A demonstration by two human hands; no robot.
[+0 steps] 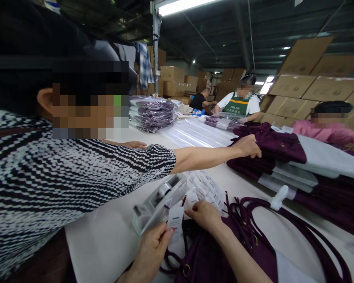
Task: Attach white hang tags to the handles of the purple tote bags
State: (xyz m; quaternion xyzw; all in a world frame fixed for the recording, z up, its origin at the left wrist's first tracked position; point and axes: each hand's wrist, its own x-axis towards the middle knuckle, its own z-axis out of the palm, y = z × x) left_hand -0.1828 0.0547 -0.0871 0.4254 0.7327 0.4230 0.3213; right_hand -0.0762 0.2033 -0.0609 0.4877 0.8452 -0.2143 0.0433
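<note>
My left hand [153,245] pinches a white paper tag [176,220] with dark print between thumb and fingers. Close to its right, my right hand [205,215] is closed with its fingertips pressed together beside the tag; what they grip, if anything, is hidden. Under both hands lies a dark purple bag [205,255] with thin straps and gold-coloured rings. Its long handles [309,228] loop to the right, with a white wrap [279,197] around them. Beyond my hands a heap of small white packets or tags [206,186] lies beside a clear plastic holder [162,200] containing a roll.
At left, a co-worker in a patterned top [106,177] stretches an arm across the table to stacked purple bags [271,153]. Plastic-wrapped bags [153,112] are piled farther back. More people work around the white table [97,239]; cartons [301,86] rise behind.
</note>
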